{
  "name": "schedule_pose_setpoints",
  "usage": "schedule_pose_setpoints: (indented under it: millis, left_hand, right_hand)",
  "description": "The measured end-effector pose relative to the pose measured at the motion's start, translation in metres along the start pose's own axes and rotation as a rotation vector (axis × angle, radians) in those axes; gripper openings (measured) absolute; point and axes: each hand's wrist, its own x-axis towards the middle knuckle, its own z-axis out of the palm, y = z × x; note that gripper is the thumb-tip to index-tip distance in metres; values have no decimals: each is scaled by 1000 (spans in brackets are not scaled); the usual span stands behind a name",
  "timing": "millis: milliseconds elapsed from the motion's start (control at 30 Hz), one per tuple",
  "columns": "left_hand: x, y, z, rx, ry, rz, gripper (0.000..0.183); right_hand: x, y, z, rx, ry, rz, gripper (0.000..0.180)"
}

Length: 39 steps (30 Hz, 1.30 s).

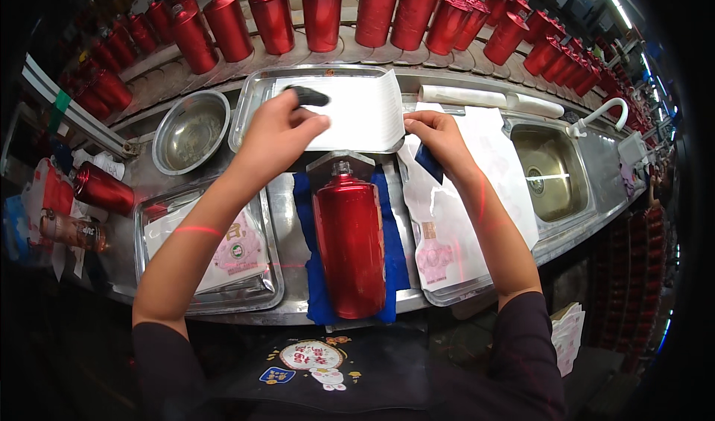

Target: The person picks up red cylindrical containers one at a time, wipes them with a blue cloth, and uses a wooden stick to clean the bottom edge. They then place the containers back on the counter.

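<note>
My left hand (282, 127) hovers over a stack of white sheets (357, 113) in a metal tray (240, 122). Its thumb and fingers are apart, and a black cover (307, 95) sits over a finger; the hand is blurred. At the tray's right edge, my right hand (441, 136) has thumb and forefinger together beside the sheets' edge; whether they pinch a sheet is unclear. A flat blue piece, perhaps a scraper (429, 163), is tucked under its palm. Between my forearms a glossy red bottle (351, 242) lies on a blue cloth (395, 253), neck pointing away.
Printed label sheets lie in the left tray (273, 253) and over the right tray (463, 298). A metal bowl (192, 133) stands left, a sink (550, 180) with faucet (603, 111) right. Red bottles (322, 18) line a conveyor (346, 58). Another bottle (103, 186) lies far left.
</note>
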Motion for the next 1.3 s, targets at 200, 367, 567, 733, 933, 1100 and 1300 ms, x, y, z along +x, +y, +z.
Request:
schedule_pose_setpoints:
  millis: [200, 367, 567, 733, 933, 1100, 1300]
  left_hand:
    - [68, -13, 60, -23, -375, -275, 40]
    - [87, -20, 74, -47, -443, -289, 39]
    - [92, -9, 81, -34, -369, -359, 48]
    - [94, -9, 86, -64, -291, -381, 49]
    - [98, -14, 86, -98, -270, -408, 51]
    - [98, -19, 82, -160, -289, -449, 46]
    - [93, -23, 75, -253, -264, -476, 36]
  right_hand:
    - [0, 4, 7, 139, -33, -4, 32]
    - [5, 3, -4, 345, -81, 118, 31]
    - [10, 9, -13, 482, -131, 183, 31]
    - [14, 12, -13, 484, -141, 189, 32]
    - [14, 9, -11, 479, -144, 193, 33]
    - [18, 12, -8, 451, -117, 186, 33]
    - [10, 8, -2, 398, -42, 118, 31]
